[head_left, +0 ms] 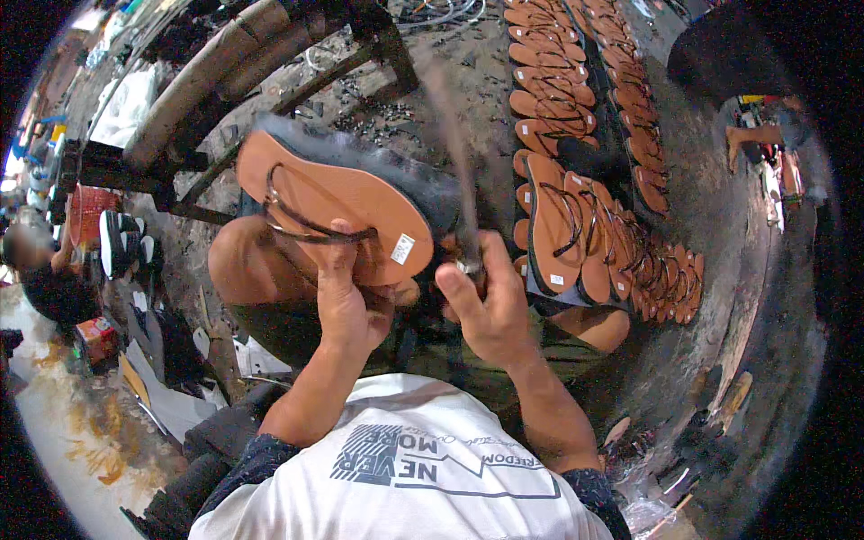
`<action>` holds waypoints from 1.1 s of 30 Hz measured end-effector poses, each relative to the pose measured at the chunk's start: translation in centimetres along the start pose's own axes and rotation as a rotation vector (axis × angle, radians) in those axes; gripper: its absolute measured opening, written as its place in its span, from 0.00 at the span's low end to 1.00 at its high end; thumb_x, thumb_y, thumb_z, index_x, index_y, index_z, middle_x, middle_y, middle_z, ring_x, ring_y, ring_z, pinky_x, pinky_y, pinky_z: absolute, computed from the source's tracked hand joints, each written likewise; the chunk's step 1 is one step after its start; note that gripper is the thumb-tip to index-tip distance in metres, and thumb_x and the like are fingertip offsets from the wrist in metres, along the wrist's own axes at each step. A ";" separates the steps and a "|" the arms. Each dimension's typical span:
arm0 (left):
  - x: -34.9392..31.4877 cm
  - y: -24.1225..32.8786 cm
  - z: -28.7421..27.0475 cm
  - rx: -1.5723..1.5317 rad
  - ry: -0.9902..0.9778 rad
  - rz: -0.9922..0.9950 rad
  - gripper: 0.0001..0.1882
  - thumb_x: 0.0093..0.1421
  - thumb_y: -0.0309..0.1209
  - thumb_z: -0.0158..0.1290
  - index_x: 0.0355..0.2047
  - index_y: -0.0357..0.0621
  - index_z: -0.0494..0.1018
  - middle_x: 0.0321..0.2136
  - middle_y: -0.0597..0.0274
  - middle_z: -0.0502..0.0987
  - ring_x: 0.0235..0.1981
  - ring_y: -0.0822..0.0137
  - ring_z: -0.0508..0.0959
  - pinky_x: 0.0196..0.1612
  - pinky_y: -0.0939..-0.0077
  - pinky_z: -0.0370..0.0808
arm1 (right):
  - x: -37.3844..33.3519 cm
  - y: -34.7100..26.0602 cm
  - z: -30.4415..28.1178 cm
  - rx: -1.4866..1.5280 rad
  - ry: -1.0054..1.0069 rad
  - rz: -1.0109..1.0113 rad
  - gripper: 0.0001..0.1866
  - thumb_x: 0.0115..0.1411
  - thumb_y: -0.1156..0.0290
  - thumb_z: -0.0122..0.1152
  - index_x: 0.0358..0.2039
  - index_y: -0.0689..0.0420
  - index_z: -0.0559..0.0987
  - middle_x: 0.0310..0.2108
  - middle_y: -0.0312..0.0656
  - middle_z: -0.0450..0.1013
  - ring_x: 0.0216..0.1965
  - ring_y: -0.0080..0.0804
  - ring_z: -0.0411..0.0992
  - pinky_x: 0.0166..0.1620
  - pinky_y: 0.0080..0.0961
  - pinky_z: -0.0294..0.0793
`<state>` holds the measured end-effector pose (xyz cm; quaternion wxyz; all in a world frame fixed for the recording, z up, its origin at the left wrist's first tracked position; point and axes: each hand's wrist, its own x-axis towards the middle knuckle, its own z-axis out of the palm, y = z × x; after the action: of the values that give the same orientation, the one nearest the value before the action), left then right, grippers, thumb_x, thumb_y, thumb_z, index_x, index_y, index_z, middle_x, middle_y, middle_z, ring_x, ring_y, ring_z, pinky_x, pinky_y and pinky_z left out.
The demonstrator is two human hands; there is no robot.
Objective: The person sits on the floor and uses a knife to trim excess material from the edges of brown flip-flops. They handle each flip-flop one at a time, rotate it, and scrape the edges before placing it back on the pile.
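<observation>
- Sandal (346, 202): flat flip-flop, orange-tan footbed, thin dark thong straps, dark sole edge, small white sticker near the heel end. It is being held tilted above the person's bare knees, toe end pointing up-left.
- Left hand (346, 301) is gripping the sandal from below at the strap end; fingers are curling over the footbed edge and pinning the dark strap against it.
- Right hand (486, 306) is clenching around a thin tool (454, 171), just beside the sandal's heel end. The tool is rising up from the fist as a motion-blurred grey streak; its kind cannot be told.
- Both forearms are coming up from the lower edge, out of a white printed T-shirt (405, 468) with dark patterned sleeves.
- To the right, on the dirt floor (720, 225), matching orange sandals (576, 225) are lying in overlapping rows, straps up, running toward the top edge.
- Upper left: a rough wooden bench frame (234, 72) is standing near the knees.
- Far left: another person (40, 270) is sitting, well apart, with a red basket (90, 211) and dark soles (121, 243) stacked nearby.
</observation>
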<state>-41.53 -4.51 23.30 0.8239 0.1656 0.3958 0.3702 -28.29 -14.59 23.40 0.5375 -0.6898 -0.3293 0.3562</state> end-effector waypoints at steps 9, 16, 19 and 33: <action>-0.7 -0.4 -3.0 -0.035 -0.005 -0.015 0.22 0.65 0.44 0.57 0.55 0.49 0.68 0.48 0.65 0.77 0.48 0.63 0.80 0.47 0.60 0.83 | -5.1 6.5 -0.7 -0.516 0.024 -0.205 0.21 0.51 0.84 0.65 0.46 0.57 0.74 0.33 0.48 0.74 0.32 0.50 0.76 0.33 0.37 0.75; -1.6 -1.1 -5.2 0.072 0.251 -0.063 0.24 0.59 0.39 0.64 0.53 0.51 0.69 0.45 0.68 0.77 0.45 0.67 0.79 0.48 0.65 0.79 | -1.5 3.3 0.1 -0.606 -0.181 -0.170 0.24 0.44 0.81 0.69 0.44 0.60 0.73 0.33 0.49 0.71 0.33 0.54 0.74 0.33 0.45 0.73; -1.0 -0.7 -8.0 0.120 0.125 -0.053 0.25 0.59 0.39 0.65 0.52 0.47 0.69 0.44 0.66 0.77 0.44 0.66 0.79 0.48 0.65 0.80 | -0.3 3.9 0.4 -0.584 -0.306 -0.216 0.24 0.58 0.72 0.59 0.56 0.59 0.73 0.31 0.50 0.70 0.31 0.55 0.75 0.33 0.47 0.75; 0.0 -0.6 -10.8 0.049 0.098 -0.028 0.25 0.62 0.47 0.57 0.53 0.44 0.72 0.45 0.59 0.81 0.46 0.59 0.81 0.50 0.60 0.80 | 3.4 5.2 3.3 -0.167 -0.154 -0.588 0.37 0.50 0.74 0.63 0.63 0.55 0.68 0.49 0.56 0.73 0.46 0.56 0.75 0.46 0.45 0.76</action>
<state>-49.66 -5.11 16.14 0.8043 0.1620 0.4470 0.3566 -28.88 -11.17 17.34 0.5325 -0.5777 -0.5825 0.2084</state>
